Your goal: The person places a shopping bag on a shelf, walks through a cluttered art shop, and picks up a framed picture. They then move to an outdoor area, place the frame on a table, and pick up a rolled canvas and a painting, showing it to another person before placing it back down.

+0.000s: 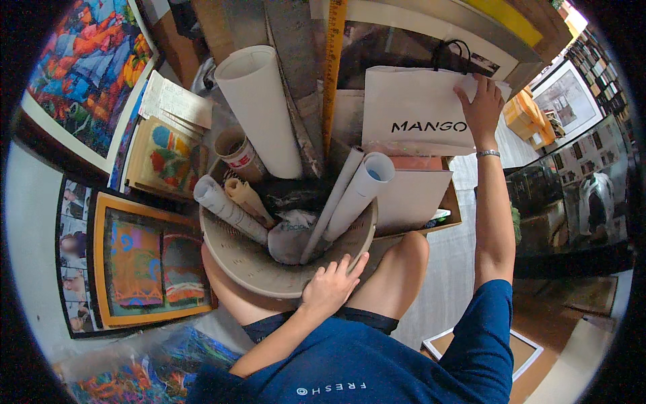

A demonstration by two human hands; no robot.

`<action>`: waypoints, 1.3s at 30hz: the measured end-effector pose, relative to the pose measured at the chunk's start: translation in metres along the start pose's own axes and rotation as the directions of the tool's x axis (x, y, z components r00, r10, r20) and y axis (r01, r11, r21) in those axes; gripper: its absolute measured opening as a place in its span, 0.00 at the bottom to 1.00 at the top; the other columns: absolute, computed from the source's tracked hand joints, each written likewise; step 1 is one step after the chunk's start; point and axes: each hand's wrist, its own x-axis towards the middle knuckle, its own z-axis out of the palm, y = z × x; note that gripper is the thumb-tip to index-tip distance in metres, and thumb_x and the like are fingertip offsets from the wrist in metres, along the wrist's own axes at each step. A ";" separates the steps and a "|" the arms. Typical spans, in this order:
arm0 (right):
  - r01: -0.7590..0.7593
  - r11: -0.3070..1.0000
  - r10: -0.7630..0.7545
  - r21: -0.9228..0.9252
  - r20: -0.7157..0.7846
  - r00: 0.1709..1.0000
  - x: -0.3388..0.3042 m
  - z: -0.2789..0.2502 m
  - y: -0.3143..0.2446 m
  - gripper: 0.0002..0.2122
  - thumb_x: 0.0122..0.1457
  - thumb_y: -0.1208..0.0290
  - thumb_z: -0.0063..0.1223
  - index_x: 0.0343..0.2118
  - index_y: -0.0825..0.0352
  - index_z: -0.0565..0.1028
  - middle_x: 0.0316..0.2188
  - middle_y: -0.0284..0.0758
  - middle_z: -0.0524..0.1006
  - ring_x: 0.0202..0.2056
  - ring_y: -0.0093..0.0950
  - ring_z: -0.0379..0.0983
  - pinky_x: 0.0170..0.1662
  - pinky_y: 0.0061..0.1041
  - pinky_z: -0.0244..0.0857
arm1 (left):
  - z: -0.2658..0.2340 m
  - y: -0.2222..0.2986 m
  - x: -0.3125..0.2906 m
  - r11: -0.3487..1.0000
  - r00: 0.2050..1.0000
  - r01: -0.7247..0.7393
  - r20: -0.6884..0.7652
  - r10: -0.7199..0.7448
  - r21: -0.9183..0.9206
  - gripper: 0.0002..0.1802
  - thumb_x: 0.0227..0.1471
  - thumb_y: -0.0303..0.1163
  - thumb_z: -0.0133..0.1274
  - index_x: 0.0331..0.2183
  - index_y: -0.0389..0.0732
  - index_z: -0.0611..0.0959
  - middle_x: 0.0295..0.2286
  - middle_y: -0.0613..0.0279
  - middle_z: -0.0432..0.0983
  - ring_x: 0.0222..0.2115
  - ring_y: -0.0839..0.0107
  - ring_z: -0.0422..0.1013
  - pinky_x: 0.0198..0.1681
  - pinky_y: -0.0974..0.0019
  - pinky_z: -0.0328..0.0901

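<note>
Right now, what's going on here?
A seated person has a beige basket between their knees. Their left hand is on its near rim, and their right hand is at the upper right corner of a white paper bag with dark handles, beyond the basket to the right. The basket holds paper rolls and a crumpled clear plastic bag. How firmly either hand grips isn't clear.

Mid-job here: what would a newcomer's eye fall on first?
Probably the beige basket of paper rolls at the center, with the left hand on its near rim. Next, the white paper bag at upper right, the right hand at its top corner, then the vividly colored picture at upper left.
</note>
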 end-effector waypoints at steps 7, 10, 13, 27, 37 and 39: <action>-0.059 0.994 0.062 -0.089 0.035 0.997 -0.005 0.000 0.006 0.25 0.50 0.48 0.55 0.45 0.62 0.69 0.43 0.39 0.70 0.48 0.39 0.64 0.48 0.40 0.60 | 0.004 0.000 -0.002 0.999 1.000 0.007 -0.024 -0.005 0.049 0.36 0.50 0.46 0.52 0.59 0.51 0.61 0.41 0.61 0.72 0.30 0.69 0.70 0.28 0.67 0.66; -0.095 0.988 0.105 -0.123 0.078 0.991 -0.006 -0.002 0.008 0.25 0.50 0.50 0.55 0.46 0.62 0.68 0.43 0.40 0.70 0.48 0.39 0.64 0.48 0.40 0.61 | 0.001 0.000 -0.002 0.998 1.000 0.003 -0.028 -0.001 0.065 0.36 0.49 0.46 0.52 0.59 0.51 0.61 0.41 0.62 0.72 0.30 0.70 0.70 0.28 0.67 0.66; -0.072 0.996 0.069 -0.055 -0.059 0.996 -0.006 -0.013 0.006 0.24 0.50 0.54 0.57 0.47 0.64 0.68 0.44 0.41 0.70 0.48 0.41 0.65 0.48 0.41 0.60 | 0.001 0.001 -0.002 0.998 1.000 -0.002 -0.031 0.004 0.057 0.36 0.50 0.47 0.51 0.59 0.51 0.61 0.41 0.61 0.72 0.30 0.70 0.70 0.28 0.67 0.66; 0.027 0.522 -0.566 0.853 0.322 0.759 -0.250 -0.181 -0.170 0.13 0.41 0.66 0.61 0.32 0.63 0.74 0.35 0.36 0.74 0.41 0.36 0.70 0.44 0.37 0.62 | -0.026 -0.047 -0.033 0.947 0.977 0.057 0.214 0.013 -0.315 0.42 0.47 0.42 0.55 0.59 0.37 0.56 0.42 0.50 0.70 0.39 0.57 0.70 0.43 0.59 0.65; 0.119 0.413 -0.712 0.903 0.239 0.661 -0.288 -0.169 -0.225 0.17 0.45 0.50 0.59 0.25 0.60 0.71 0.23 0.30 0.66 0.27 0.29 0.62 0.36 0.31 0.55 | -0.020 -0.073 -0.051 0.979 0.890 0.125 0.454 -0.038 -0.162 0.16 0.50 0.44 0.50 0.32 0.40 0.76 0.28 0.54 0.76 0.26 0.56 0.76 0.26 0.57 0.71; 0.120 0.430 -0.688 0.895 0.238 0.685 -0.299 -0.166 -0.228 0.16 0.43 0.50 0.60 0.24 0.57 0.72 0.22 0.28 0.65 0.26 0.28 0.59 0.35 0.30 0.51 | -0.003 -0.080 -0.058 0.974 0.908 0.101 0.418 -0.008 -0.201 0.16 0.50 0.43 0.49 0.32 0.39 0.76 0.28 0.54 0.77 0.27 0.56 0.76 0.26 0.57 0.71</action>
